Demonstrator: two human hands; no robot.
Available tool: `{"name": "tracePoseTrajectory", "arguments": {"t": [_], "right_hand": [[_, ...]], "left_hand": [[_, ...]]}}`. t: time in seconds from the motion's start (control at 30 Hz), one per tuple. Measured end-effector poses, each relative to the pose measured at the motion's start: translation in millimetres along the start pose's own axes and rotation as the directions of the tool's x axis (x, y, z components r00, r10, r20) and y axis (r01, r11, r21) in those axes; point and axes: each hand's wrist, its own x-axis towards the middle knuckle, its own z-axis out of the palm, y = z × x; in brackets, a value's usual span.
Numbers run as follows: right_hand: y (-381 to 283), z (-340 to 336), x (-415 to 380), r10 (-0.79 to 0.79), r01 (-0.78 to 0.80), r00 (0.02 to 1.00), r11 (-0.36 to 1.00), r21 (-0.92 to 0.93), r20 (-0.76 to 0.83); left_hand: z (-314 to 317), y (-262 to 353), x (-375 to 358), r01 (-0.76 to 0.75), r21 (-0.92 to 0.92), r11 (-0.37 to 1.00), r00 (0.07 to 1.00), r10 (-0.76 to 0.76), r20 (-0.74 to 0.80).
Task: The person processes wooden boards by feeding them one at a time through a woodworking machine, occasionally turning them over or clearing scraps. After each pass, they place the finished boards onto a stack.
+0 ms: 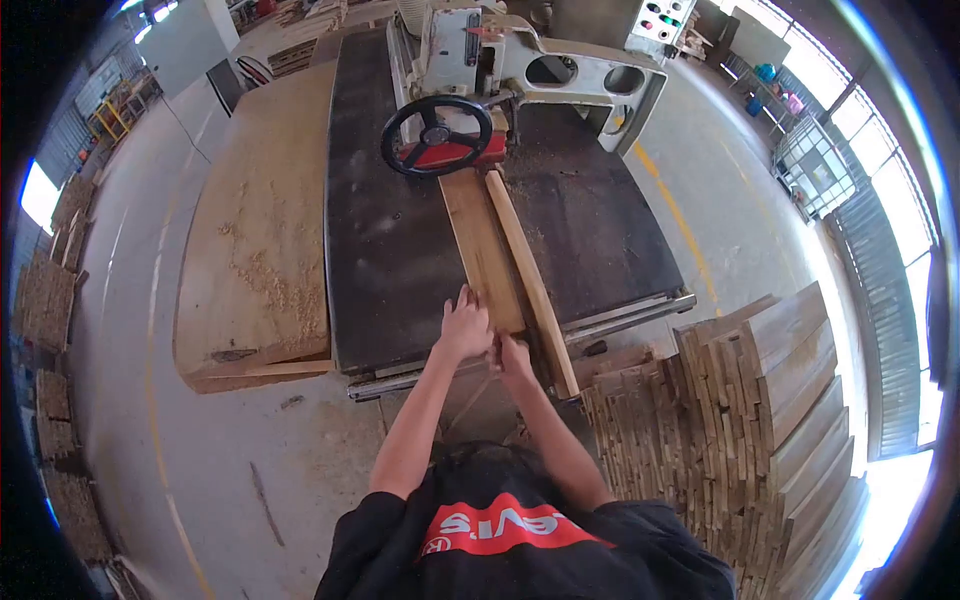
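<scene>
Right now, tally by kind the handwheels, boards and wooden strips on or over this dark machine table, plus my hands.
Black handwheel: 1
Flat wooden board: 1
Long wooden strip: 1
Hands (left hand, right hand): 2
Total: 5

From either side of the torso [520, 545], the bare left arm [420, 412] and right arm [562, 430] reach forward and converge, the left hand [465, 327] back-up with fingers [465, 294] extended ahead, the right hand [514, 359] curled just beside it, slightly nearer the body.

Stacked boards [690, 420], shavings [272, 282] and a machine [592, 75] mark a woodworking workshop.
</scene>
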Motion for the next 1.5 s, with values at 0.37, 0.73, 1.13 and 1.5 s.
{"name": "tracePoseTrajectory", "arguments": {"t": [0.37, 0.73, 1.13, 1.5], "right_hand": [[-46.6, 62.4, 70.9, 0.071, -0.070, 0.998, 0.996, 0.061, 0.000], [-40.0, 103.3, 125.9, -0.495, 0.471, 0.867, 0.779, -0.415, 0.053], [-5.8, -111.3, -205.2, -0.527, 0.551, 0.811, 0.545, -0.632, 0.253], [-205.3, -254.8, -314.0, -0.976, -0.376, -0.197, 0.162, -0.912, -0.092]], "left_hand": [[25.4, -31.8, -10.0, -0.134, -0.159, 0.978, 0.838, 0.026, -0.545], [7.5, -24.6, -7.0, -0.383, -0.105, 0.918, 0.663, 0.194, -0.723], [36.9, -41.7, -2.3, -0.129, -0.017, 0.992, 0.821, 0.097, -0.563], [31.9, -33.8, -3.9, -0.068, 0.056, 0.996, 0.871, 0.087, -0.483]]}}
